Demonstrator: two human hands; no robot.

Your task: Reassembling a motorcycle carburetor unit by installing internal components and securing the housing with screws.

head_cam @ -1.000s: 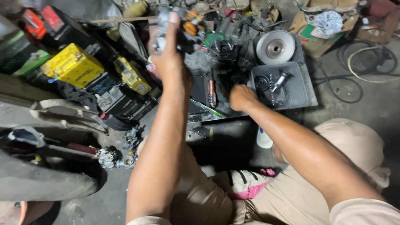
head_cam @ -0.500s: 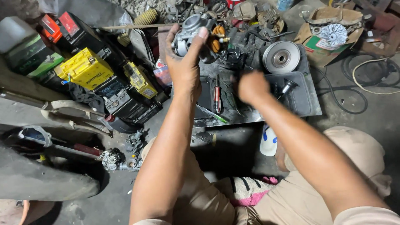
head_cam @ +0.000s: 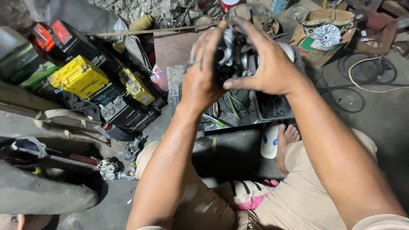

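Carburetor (head_cam: 232, 55), dark lumpy metal, clasped by both hands.

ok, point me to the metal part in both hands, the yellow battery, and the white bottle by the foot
metal part (head_cam: 232, 57), head view, on its dark body showing between the two hands
yellow battery (head_cam: 79, 76), head view, on its yellow top face
white bottle (head_cam: 269, 142), head view, on its white side left of the foot

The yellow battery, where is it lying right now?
In the head view, the yellow battery lies on the floor at the left, beside a smaller yellow box and well left of the left hand.
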